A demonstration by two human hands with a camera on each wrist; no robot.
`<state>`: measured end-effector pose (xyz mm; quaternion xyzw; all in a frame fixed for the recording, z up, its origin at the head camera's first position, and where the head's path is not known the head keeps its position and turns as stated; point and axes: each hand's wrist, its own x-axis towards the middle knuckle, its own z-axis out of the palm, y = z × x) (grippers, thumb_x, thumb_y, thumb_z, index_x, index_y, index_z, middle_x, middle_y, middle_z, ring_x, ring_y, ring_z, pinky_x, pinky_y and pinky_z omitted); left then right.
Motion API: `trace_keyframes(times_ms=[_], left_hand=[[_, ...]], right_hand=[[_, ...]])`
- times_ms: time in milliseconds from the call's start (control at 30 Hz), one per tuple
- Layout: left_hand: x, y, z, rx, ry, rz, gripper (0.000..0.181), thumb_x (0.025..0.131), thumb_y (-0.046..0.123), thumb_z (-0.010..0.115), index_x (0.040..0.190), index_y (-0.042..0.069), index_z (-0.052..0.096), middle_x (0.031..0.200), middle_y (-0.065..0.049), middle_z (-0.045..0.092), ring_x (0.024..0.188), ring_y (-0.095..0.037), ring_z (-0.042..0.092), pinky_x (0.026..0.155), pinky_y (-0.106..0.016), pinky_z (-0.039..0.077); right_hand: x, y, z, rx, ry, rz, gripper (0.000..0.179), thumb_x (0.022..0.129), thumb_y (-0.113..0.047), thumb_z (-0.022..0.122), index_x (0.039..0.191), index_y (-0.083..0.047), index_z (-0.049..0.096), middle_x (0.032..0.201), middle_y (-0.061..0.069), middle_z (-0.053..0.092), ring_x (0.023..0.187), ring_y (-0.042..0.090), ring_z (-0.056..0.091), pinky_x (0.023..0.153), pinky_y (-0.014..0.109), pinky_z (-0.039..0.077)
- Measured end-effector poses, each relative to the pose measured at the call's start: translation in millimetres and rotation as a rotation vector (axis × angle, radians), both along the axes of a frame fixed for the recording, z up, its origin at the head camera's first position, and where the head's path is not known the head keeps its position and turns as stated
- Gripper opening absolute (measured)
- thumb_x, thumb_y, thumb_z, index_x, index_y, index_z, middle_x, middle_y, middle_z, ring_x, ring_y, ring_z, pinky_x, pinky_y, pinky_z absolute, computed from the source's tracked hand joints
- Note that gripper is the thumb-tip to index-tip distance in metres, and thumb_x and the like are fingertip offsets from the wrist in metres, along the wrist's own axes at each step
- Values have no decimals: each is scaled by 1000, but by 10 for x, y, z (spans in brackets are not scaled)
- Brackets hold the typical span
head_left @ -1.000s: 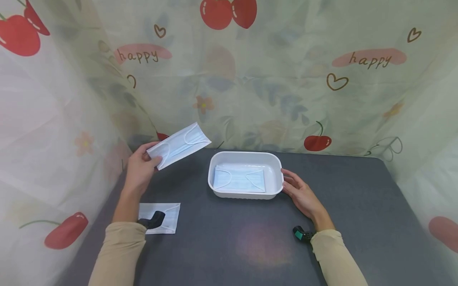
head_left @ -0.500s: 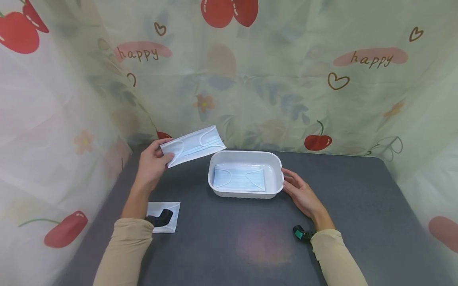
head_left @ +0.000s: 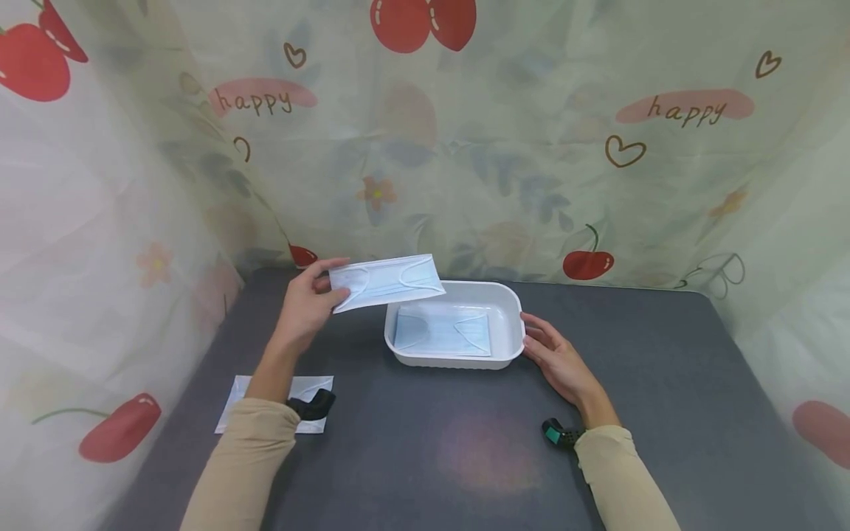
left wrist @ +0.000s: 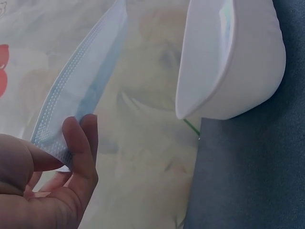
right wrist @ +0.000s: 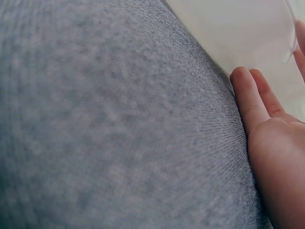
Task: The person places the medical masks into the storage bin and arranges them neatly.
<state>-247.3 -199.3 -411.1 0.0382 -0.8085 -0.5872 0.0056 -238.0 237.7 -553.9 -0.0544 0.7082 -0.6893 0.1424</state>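
Note:
A light blue face mask (head_left: pixel 392 282) is pinched at its left end between the thumb and fingers of my left hand (head_left: pixel 307 306). It is held up, nearly level, and its right end overlaps the back left corner of a white plastic tray (head_left: pixel 508 324) in the head view. Another blue mask (head_left: pixel 441 335) lies flat inside the tray, its upper left partly shaded. My right hand (head_left: pixel 561 365) touches the tray's right end with fairly straight fingers. In the left wrist view the held mask (left wrist: pixel 81 81) appears edge-on, apart from the tray (left wrist: pixel 252 71).
One more mask (head_left: pixel 312 385) lies on the dark grey table (head_left: pixel 398 442) at the left, partly hidden under my left forearm. A printed curtain (head_left: pixel 465 184) encloses the back and both sides. Each wrist wears a dark strap (head_left: pixel 315 405).
My left hand has carried its mask rightward and slightly down, from left of the tray to its back left corner. The mask has turned more level. My right hand has stayed at the tray.

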Motion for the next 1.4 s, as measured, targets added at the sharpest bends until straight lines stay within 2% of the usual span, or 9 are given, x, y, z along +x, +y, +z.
trace_keyframes(times_ms=[200, 467, 667, 900, 1100, 1267, 1400], left_hand=[[-31, 110, -4, 7, -27, -46, 56, 96, 3, 65, 148, 20, 52, 139, -17, 63, 109, -26, 67, 75, -20, 56], [-83, 246, -1, -2, -45, -91, 55, 97, 5, 65, 148, 18, 50, 139, -17, 63, 108, -26, 67, 76, -22, 55], [-131, 348, -61, -20, -81, -106, 49, 96, 4, 65, 142, 16, 53, 139, -17, 63, 105, -25, 67, 77, -23, 55], [-232, 455, -102, -17, -103, -139, 48, 97, 1, 64, 142, 12, 54, 140, -19, 61, 114, -31, 65, 80, -27, 54], [-330, 557, -160, -33, -133, -169, 48, 97, 2, 64, 142, 16, 55, 142, -17, 58, 113, -29, 64, 81, -32, 56], [-358, 655, -214, -63, -159, -186, 48, 96, 2, 65, 141, 17, 56, 147, -15, 54, 124, -32, 62, 88, -38, 57], [-370, 734, -260, -79, -174, -202, 48, 96, 1, 65, 141, 17, 56, 148, -14, 55, 123, -31, 62, 84, -34, 57]], right_hand=[[4, 8, 25, 1, -3, -4, 63, 103, -31, 61, 159, -23, 33, 163, 16, 34, 131, 7, 51, 100, 10, 46], [-16, 26, 60, 23, -13, -8, 61, 103, -33, 60, 159, -28, 34, 164, 13, 34, 139, 17, 45, 102, 11, 46], [12, 36, 37, 19, -21, -8, 62, 104, -32, 60, 159, -25, 33, 163, 14, 34, 138, 18, 46, 99, 10, 46], [8, 24, 33, 18, -10, -12, 60, 104, -29, 59, 159, -25, 34, 162, 15, 36, 136, 16, 49, 100, 12, 47], [-13, -1, 47, 8, -16, -17, 61, 104, -30, 60, 159, -23, 34, 162, 15, 37, 134, 15, 50, 99, 11, 48], [-3, -6, 54, 12, -25, -10, 61, 104, -28, 59, 159, -23, 33, 162, 15, 35, 136, 19, 48, 98, 11, 48], [6, -8, 61, 17, -28, -13, 61, 104, -28, 59, 159, -23, 34, 162, 15, 36, 139, 22, 46, 98, 11, 48]])
